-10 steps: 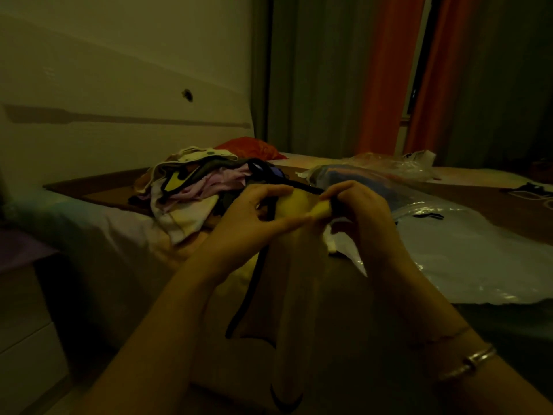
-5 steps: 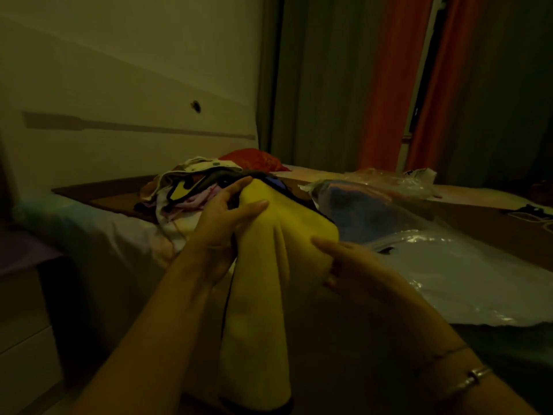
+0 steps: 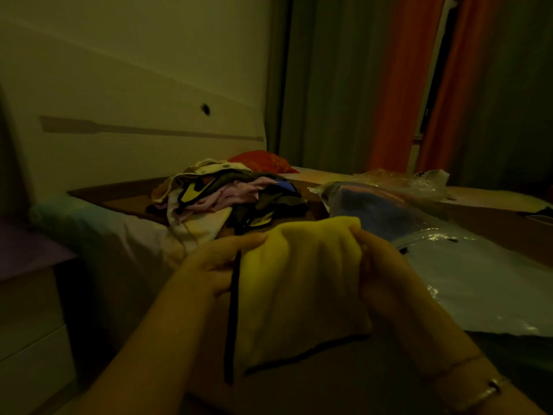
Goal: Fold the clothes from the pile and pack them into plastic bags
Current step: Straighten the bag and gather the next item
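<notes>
Bed point(image 3: 119, 226) (clothes pile point(image 3: 221, 196), plastic bags point(image 3: 466, 274))

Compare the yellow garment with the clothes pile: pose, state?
The yellow garment is held up off the bed, gripped by the left hand and right hand; the pile lies untouched on the bed. The garment is one spread piece; the pile is many, crumpled, mixed colours. Both are unbagged.

yellow garment point(image 3: 299, 280) with dark trim, held up off the bed, gripped at upper left edge by left hand point(image 3: 215, 265) and at upper right corner by right hand point(image 3: 386, 274), hanging down between them. behind it, pile of clothes point(image 3: 221, 196), mixed white, pink, dark and yellow pieces, heaped loosely. to the right, plastic bag point(image 3: 478, 280) lying flat and shiny; further back, filled bag point(image 3: 368, 202) holding something blue.
</notes>
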{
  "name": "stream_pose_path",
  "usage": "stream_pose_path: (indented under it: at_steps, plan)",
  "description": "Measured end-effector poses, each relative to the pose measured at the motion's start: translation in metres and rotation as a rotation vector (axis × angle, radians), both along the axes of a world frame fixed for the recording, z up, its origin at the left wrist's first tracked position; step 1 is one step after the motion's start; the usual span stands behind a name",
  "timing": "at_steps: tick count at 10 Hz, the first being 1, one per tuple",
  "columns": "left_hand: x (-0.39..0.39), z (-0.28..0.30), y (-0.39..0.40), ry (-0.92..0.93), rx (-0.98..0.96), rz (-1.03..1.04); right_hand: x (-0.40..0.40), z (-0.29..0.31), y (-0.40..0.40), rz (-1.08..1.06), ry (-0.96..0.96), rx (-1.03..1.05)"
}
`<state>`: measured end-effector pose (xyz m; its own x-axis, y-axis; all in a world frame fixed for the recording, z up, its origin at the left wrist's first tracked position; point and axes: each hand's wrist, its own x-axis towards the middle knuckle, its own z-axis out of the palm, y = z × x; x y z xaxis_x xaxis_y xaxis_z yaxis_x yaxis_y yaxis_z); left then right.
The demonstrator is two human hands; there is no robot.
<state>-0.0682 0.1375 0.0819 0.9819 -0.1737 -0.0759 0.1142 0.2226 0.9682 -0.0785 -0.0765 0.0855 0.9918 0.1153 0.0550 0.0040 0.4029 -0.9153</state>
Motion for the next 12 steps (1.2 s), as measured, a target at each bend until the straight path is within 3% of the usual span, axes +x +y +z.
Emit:
stream_pose_path:
  at_steps: [1,2,4,5,6,7,8,9,10,12]
  plan:
    - [-0.004,0.001,-0.001,0.087,-0.02,-0.042,-0.006,0.009,0.002,0.137,0.032,0.181]
    - [-0.004,0.005,0.003,0.05,0.02,-0.119,-0.007,0.013,-0.001,0.123,-0.037,0.187]
    - [0.002,0.006,0.026,-0.042,0.218,0.278,0.009,0.009,-0.004,-0.33,-0.169,-0.419]
    - [-0.003,0.008,0.028,-0.099,0.21,0.269,0.004,0.005,-0.004,-0.373,-0.341,-0.542]
    - [-0.01,0.013,0.025,-0.18,0.299,0.15,0.0,0.006,-0.002,-0.375,-0.385,-0.674]
    - [-0.015,0.01,0.017,-0.296,0.72,0.071,-0.003,0.008,-0.002,-0.242,-0.288,-0.719]
    - [-0.014,0.004,0.01,-0.411,1.024,0.173,-0.007,0.006,-0.008,-0.026,-0.199,-0.785]
    - [-0.013,0.005,0.011,-0.501,1.052,0.274,-0.008,0.002,-0.014,-0.016,-0.201,-1.032]
    - [-0.013,0.009,0.012,-0.608,1.0,0.277,-0.012,-0.002,-0.022,-0.155,-0.363,-1.253]
    - [-0.03,0.022,-0.017,-0.539,0.604,0.054,-0.027,0.001,-0.059,-0.489,-0.503,-1.323]
